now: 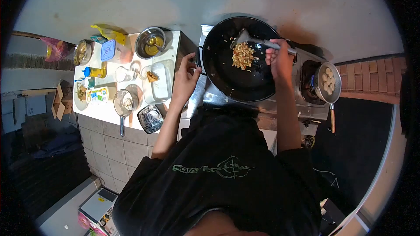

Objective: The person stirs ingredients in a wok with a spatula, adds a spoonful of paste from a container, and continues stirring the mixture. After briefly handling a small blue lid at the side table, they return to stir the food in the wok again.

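A large black wok (218, 81) sits on the stove in front of me, with a heap of chopped, browned food pieces (243, 56) near its middle. My right hand (280, 60) is closed around the handle of a metal spatula (243, 37), whose blade rests in the wok at the upper edge of the heap. At the wok's left side, my left hand (187, 75) has its thumb and fingers curled at the loop handle (201, 57), gripping it.
To the right, a small pan (339, 85) with several round pale pieces stands over a lit blue flame. On the left table are a steel bowl of oil (142, 46), a clear plastic tray (164, 89), a strainer (122, 111), a black tray (150, 119) and a yellow-labelled jar (95, 72).
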Demonstrator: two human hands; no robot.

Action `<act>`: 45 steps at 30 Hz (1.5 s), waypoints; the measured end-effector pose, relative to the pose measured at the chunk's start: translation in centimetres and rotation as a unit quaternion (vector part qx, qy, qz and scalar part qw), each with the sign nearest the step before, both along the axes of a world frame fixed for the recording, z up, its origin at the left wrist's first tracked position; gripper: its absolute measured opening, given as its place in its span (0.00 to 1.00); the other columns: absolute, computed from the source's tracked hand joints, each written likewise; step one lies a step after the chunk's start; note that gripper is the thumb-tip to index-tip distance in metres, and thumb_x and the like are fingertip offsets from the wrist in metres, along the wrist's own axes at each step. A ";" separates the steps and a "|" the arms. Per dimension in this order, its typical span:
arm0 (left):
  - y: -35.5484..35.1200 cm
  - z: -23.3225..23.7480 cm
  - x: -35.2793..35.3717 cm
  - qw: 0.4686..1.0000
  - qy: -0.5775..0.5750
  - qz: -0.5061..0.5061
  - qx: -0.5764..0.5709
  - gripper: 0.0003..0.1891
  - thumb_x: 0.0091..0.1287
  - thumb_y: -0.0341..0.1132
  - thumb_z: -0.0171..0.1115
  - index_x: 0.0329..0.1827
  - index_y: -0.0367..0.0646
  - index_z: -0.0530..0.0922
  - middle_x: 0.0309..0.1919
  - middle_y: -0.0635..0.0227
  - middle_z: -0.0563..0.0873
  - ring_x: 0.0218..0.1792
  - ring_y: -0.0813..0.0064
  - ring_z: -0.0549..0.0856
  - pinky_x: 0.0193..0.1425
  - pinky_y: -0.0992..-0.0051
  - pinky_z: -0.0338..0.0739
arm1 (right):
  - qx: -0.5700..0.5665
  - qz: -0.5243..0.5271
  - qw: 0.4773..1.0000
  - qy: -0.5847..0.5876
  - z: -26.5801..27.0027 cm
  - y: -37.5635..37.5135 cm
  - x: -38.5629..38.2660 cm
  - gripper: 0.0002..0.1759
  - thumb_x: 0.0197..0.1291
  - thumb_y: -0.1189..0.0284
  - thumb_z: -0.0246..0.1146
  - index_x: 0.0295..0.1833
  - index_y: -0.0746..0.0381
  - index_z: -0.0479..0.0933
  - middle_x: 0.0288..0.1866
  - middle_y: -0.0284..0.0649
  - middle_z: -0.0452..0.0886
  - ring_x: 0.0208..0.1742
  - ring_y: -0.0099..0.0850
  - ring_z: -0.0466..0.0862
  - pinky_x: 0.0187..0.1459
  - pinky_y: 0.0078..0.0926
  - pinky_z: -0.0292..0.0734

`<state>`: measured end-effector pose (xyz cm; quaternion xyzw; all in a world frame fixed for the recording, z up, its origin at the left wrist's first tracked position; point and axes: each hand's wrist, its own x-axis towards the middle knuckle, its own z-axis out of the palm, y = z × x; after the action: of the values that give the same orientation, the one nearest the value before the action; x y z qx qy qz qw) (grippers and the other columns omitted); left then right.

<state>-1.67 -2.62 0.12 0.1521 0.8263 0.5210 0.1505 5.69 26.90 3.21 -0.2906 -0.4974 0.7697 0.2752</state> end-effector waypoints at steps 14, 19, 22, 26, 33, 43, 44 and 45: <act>0.1 -0.6 -0.2 0.999 0.037 0.003 0.011 0.27 0.67 0.29 0.66 0.69 0.46 0.71 0.36 0.61 0.87 0.31 0.71 0.81 0.40 0.70 0.77 | 0.001 -0.029 0.999 -0.026 0.4 -0.7 -1.8 0.14 0.69 0.70 0.51 0.44 0.71 0.74 0.21 0.47 0.79 0.14 0.29 0.74 0.14 0.26 0.67; -0.2 -1.0 -0.3 0.999 0.034 -0.009 0.020 0.27 0.67 0.28 0.66 0.70 0.47 0.71 0.36 0.61 0.87 0.31 0.72 0.81 0.40 0.71 0.77 | -0.021 -0.017 0.999 -0.022 -0.6 -1.7 -2.5 0.12 0.69 0.69 0.52 0.43 0.69 0.74 0.21 0.47 0.80 0.15 0.29 0.77 0.15 0.25 0.68; -0.1 -0.3 -0.6 0.999 0.037 -0.021 0.027 0.27 0.67 0.28 0.66 0.69 0.46 0.70 0.36 0.61 0.87 0.31 0.73 0.80 0.39 0.72 0.76 | 0.020 0.001 0.999 -0.047 -0.1 -1.9 -0.6 0.11 0.69 0.69 0.54 0.42 0.67 0.75 0.22 0.45 0.81 0.16 0.28 0.77 0.16 0.24 0.70; -0.8 -0.4 -1.2 0.997 0.018 -0.056 0.045 0.27 0.67 0.26 0.66 0.69 0.44 0.70 0.35 0.62 0.86 0.30 0.74 0.79 0.39 0.72 0.76 | 0.014 0.023 0.997 -0.067 1.9 -2.8 0.6 0.14 0.72 0.62 0.58 0.43 0.63 0.78 0.24 0.42 0.81 0.18 0.27 0.79 0.19 0.22 0.72; -1.3 0.1 -1.8 0.996 -0.004 -0.081 0.046 0.33 0.67 0.27 0.67 0.75 0.43 0.64 0.37 0.65 0.83 0.37 0.78 0.80 0.47 0.76 0.77 | 0.146 0.230 0.956 -0.113 4.3 -4.4 -0.8 0.11 0.71 0.65 0.64 0.47 0.63 0.80 0.31 0.35 0.83 0.30 0.22 0.83 0.31 0.20 0.77; -1.1 -0.3 -1.6 0.997 0.009 -0.067 0.042 0.33 0.67 0.28 0.67 0.76 0.40 0.65 0.37 0.64 0.85 0.34 0.74 0.81 0.45 0.72 0.78 | 0.612 0.325 0.721 0.002 7.7 -2.3 -2.8 0.13 0.64 0.70 0.69 0.52 0.63 0.84 0.42 0.48 0.87 0.39 0.44 0.87 0.42 0.32 0.81; -1.0 -0.1 -1.4 0.997 -0.008 -0.064 0.037 0.33 0.68 0.28 0.67 0.76 0.41 0.66 0.37 0.67 0.84 0.35 0.79 0.80 0.45 0.76 0.77 | 0.613 0.328 0.718 0.008 7.9 -1.7 -3.1 0.13 0.64 0.70 0.69 0.52 0.63 0.84 0.42 0.48 0.87 0.39 0.44 0.87 0.42 0.32 0.81; -0.8 0.0 -1.3 0.998 -0.006 -0.056 0.030 0.31 0.68 0.28 0.67 0.74 0.41 0.68 0.37 0.67 0.83 0.35 0.79 0.80 0.44 0.76 0.77 | 0.606 0.303 0.736 0.007 7.9 -1.1 -3.3 0.13 0.64 0.71 0.69 0.52 0.62 0.84 0.42 0.47 0.88 0.40 0.41 0.88 0.42 0.31 0.82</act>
<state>-2.92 -3.46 0.14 0.1997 0.7998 0.5368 0.1799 2.40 25.77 11.14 0.1086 -0.9183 0.3506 0.1487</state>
